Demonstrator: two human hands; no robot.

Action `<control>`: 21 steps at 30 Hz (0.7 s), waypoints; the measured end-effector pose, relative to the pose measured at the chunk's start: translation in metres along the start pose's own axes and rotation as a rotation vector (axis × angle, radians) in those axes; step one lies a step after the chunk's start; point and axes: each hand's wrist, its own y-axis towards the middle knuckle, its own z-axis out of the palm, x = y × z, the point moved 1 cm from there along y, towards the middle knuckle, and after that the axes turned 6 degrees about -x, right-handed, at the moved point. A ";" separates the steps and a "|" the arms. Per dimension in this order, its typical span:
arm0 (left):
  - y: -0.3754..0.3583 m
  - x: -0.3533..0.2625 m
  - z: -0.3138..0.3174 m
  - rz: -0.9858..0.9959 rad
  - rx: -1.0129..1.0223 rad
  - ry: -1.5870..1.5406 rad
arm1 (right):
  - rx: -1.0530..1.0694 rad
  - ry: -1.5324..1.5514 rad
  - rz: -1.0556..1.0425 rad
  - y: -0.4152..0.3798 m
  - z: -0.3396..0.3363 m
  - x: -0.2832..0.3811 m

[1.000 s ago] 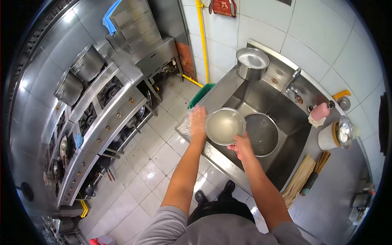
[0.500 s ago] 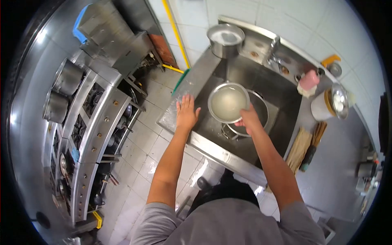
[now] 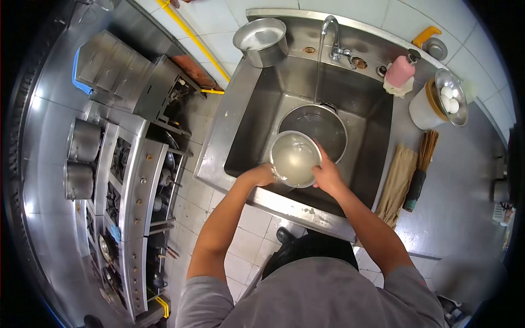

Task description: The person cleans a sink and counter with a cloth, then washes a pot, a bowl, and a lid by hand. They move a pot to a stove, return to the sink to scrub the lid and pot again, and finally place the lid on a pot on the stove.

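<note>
A round metal bowl (image 3: 297, 156) of cloudy liquid hangs over the front of the sink (image 3: 358, 191). My right hand (image 3: 328, 174) grips its right rim, thumb on the near side. Close against the bowl's left rim is my left hand (image 3: 259, 175), its fingers mostly hidden by the bowl; liquid glints along the rim there. Behind and partly under the bowl, a larger metal pot (image 3: 338, 127) stands in the sink with water in it. A thin stream runs down into that pot from the tap (image 3: 330, 34).
A metal pot (image 3: 268, 49) stands on the sink's back left corner. At the right are a pink soap bottle (image 3: 401, 70), a bowl of eggs (image 3: 454, 109) on a white container, a folded cloth (image 3: 395, 183) and a stick brush (image 3: 422, 169). A stove (image 3: 131, 202) lies left.
My left hand has come off the sink's left ledge to the bowl's left rim. The bowl has moved toward me, still in my right hand. The tap's stream now shows.
</note>
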 end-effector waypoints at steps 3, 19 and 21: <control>-0.032 0.003 -0.028 0.176 -0.925 -0.371 | -0.076 -0.023 -0.010 -0.013 -0.030 0.003; 0.053 -0.029 -0.109 0.220 -0.901 -0.421 | -0.596 -0.361 -0.451 0.024 -0.105 -0.018; 0.065 -0.034 -0.079 0.110 -1.120 -0.374 | -0.583 -0.373 -0.414 0.034 -0.107 -0.019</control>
